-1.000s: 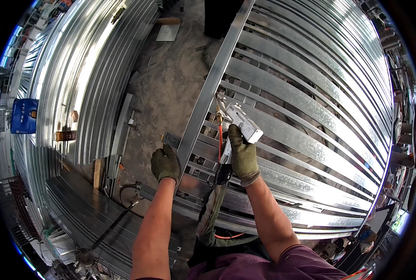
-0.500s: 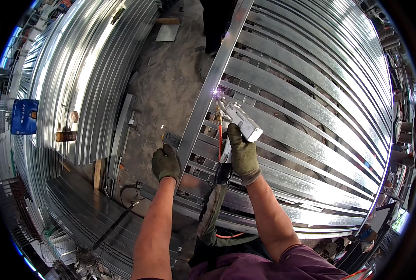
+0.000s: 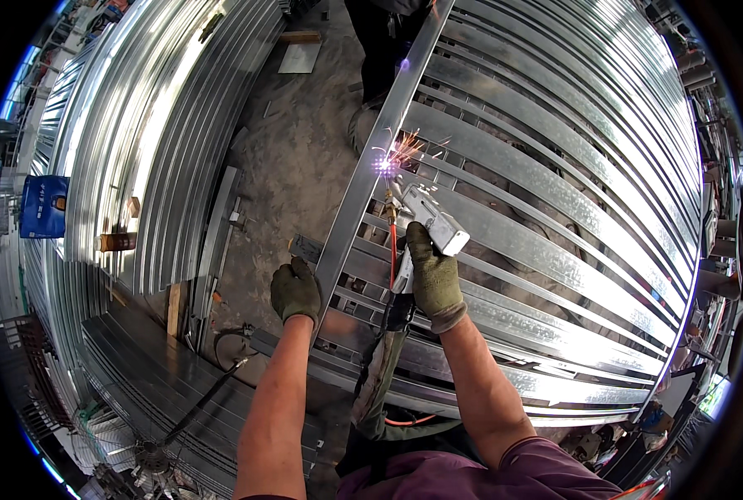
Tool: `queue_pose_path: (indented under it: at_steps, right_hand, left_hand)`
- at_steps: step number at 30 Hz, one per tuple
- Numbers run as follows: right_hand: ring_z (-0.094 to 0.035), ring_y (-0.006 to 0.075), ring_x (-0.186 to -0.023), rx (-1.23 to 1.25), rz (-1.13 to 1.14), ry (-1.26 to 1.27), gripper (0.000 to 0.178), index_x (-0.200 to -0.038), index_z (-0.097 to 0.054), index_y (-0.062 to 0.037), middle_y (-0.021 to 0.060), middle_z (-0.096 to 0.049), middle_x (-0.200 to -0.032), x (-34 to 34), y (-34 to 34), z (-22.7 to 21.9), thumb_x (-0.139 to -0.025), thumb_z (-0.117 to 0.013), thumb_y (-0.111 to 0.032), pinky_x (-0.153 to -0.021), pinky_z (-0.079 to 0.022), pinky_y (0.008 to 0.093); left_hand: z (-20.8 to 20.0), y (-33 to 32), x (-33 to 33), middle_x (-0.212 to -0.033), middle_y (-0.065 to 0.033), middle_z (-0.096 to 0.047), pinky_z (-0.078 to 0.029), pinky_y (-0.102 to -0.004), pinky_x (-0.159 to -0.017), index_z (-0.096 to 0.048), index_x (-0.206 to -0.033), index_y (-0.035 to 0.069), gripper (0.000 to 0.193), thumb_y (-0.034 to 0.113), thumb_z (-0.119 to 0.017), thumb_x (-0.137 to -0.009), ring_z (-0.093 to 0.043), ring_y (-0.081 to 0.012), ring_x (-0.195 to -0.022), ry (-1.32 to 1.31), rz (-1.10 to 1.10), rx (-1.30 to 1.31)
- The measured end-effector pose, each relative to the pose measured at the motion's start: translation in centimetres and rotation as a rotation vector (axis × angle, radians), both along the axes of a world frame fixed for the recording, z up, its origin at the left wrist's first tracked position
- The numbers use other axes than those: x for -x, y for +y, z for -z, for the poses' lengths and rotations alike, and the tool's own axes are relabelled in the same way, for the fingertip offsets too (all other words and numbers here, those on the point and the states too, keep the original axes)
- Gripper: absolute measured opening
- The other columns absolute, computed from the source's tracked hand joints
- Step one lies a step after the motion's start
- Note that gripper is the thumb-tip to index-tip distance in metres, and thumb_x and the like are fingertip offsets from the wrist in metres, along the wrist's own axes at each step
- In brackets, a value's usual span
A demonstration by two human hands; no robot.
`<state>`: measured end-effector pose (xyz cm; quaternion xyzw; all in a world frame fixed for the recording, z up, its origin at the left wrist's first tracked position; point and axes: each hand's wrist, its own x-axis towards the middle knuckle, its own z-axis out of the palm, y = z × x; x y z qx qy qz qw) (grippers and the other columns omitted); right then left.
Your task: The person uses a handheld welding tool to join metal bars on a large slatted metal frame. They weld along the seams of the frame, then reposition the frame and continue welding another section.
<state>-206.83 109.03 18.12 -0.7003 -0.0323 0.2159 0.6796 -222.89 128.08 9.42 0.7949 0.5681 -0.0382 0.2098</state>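
My gloved right hand (image 3: 436, 275) grips a handheld welding gun (image 3: 431, 218), a silvery boxy tool with an orange hose (image 3: 394, 254) along its side. Its nozzle meets the long edge tube (image 3: 356, 196) of a galvanized steel frame, where a violet-white glow and orange sparks (image 3: 405, 150) burst out. Slats (image 3: 505, 150) join this tube from the right. My gloved left hand (image 3: 295, 292) is closed beside the tube, nearer to me, its fingers curled; whatever they may hold is hidden. A thick sleeved cable (image 3: 378, 375) hangs from the gun between my forearms.
Stacked shiny metal profiles (image 3: 196, 108) fill the left side, with a blue packet (image 3: 44, 207) and a brown roll (image 3: 118, 242) on them. A dark-clothed person (image 3: 378, 58) stands beyond the tube. A pale plate (image 3: 299, 58) lies on the dusty floor.
Orange sparks have sprung up around the weld glow, which is brighter. The person's dark clothing at the far side shows more. Both my hands and the welding gun hold nearly the same places.
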Motion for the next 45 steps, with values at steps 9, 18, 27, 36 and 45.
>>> queue_pose_path:
  at_steps: [9, 18, 27, 36, 45]
  right_hand:
    - [-0.063, 0.0150, -0.092, -0.032, 0.028, 0.002, 0.039, -0.126, -0.064, 0.0001, 0.0062, -0.069, -0.103, 0.3, 0.2, -0.2, -0.105, -0.066, -0.033, -0.082, -0.053, 0.0335]
    - [-0.062, 0.0142, -0.092, -0.030, 0.017, 0.067, 0.038, -0.126, -0.064, -0.0009, 0.0053, -0.068, -0.103, 0.4, -0.1, 0.0, -0.104, -0.068, -0.032, -0.082, -0.053, 0.0325]
    - [-0.062, 0.0131, -0.091, -0.035, 0.016, 0.084, 0.034, -0.125, -0.065, -0.0015, 0.0044, -0.069, -0.103, 0.7, -0.1, -0.5, -0.105, -0.068, -0.028, -0.081, -0.053, 0.0315]
    - [-0.062, 0.0129, -0.090, -0.066, 0.015, 0.114, 0.032, -0.123, -0.064, -0.0014, 0.0037, -0.069, -0.100, 0.9, -0.1, -0.6, -0.105, -0.067, -0.028, -0.081, -0.053, 0.0314]
    - [-0.061, 0.0133, -0.091, -0.055, -0.002, 0.107, 0.034, -0.125, -0.063, -0.0015, 0.0043, -0.068, -0.103, 1.0, -0.4, -0.5, -0.105, -0.067, -0.029, -0.081, -0.053, 0.0317]
  left_hand:
    - [0.4, 0.0, 0.2, -0.105, -0.0243, -0.068, -0.049, -0.0563, -0.091, -0.069, -0.099, 0.001, 0.055, 0.047, -0.039, -0.107, -0.065, -0.0452, -0.102, -0.027, 0.003, -0.027]
    - [0.1, -0.1, 0.0, -0.104, -0.0241, -0.068, -0.050, -0.0566, -0.089, -0.069, -0.099, 0.002, 0.054, 0.047, -0.040, -0.108, -0.065, -0.0451, -0.100, -0.018, 0.005, -0.024]
    - [-0.3, 0.0, 0.0, -0.112, -0.0251, -0.068, -0.048, -0.0551, -0.094, -0.070, -0.107, 0.001, 0.060, 0.051, -0.037, -0.108, -0.064, -0.0456, -0.107, 0.017, -0.001, 0.020]
    - [0.1, 0.0, 0.0, -0.109, -0.0254, -0.068, -0.049, -0.0552, -0.093, -0.070, -0.102, 0.000, 0.057, 0.048, -0.039, -0.107, -0.064, -0.0452, -0.105, 0.005, -0.008, -0.014]
    - [0.2, 0.0, 0.0, -0.105, -0.0252, -0.068, -0.049, -0.0554, -0.091, -0.069, -0.100, 0.000, 0.056, 0.047, -0.039, -0.107, -0.064, -0.0453, -0.102, -0.006, 0.006, -0.017]
